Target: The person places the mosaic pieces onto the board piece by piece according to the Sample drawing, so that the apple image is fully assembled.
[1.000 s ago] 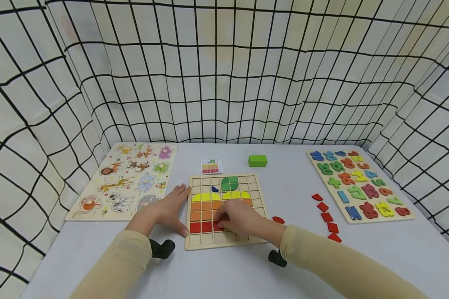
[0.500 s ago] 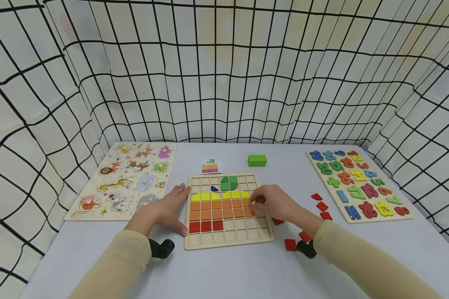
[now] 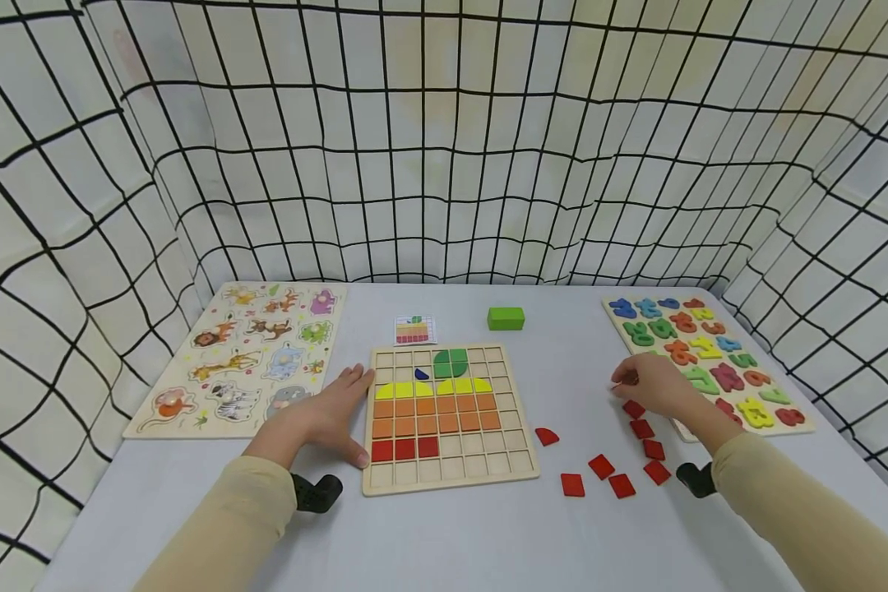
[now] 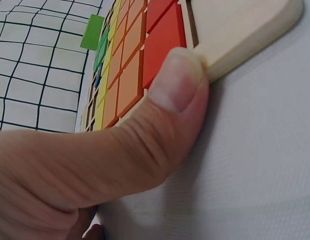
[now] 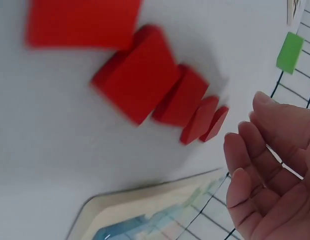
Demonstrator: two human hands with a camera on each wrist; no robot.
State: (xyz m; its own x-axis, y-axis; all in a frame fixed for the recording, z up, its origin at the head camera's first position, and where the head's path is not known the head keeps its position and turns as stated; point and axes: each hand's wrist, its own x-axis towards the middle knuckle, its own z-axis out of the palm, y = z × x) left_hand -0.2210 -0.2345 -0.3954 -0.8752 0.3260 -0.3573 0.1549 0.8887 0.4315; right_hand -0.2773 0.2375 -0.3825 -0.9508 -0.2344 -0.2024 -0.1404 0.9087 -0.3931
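Note:
A wooden grid board (image 3: 459, 477) holds red tiles (image 3: 405, 449), rows of orange tiles (image 3: 438, 415), yellow pieces (image 3: 403, 390), green pieces (image 3: 450, 363) and a small dark blue piece (image 3: 422, 374). Along its left edge my left hand (image 3: 318, 419) rests with fingers spread; in the left wrist view the thumb (image 4: 177, 82) touches the board's edge beside a red tile. My right hand (image 3: 654, 385) hovers above the far end of a line of loose red tiles (image 3: 641, 428). Its fingers (image 5: 240, 150) are loosely bent, with nothing visible between them.
Other red squares (image 3: 602, 466) and a rounded red piece (image 3: 547, 437) lie right of the board. Behind it are a pattern card (image 3: 415, 330) and a green block (image 3: 506, 318). An animal puzzle (image 3: 215, 386) stands left, a number puzzle (image 3: 710, 362) right. Black netting surrounds the table.
My right hand has left a third red tile on the board and moved right, past the board's edge, to the loose red tiles. The left hand has stayed put.

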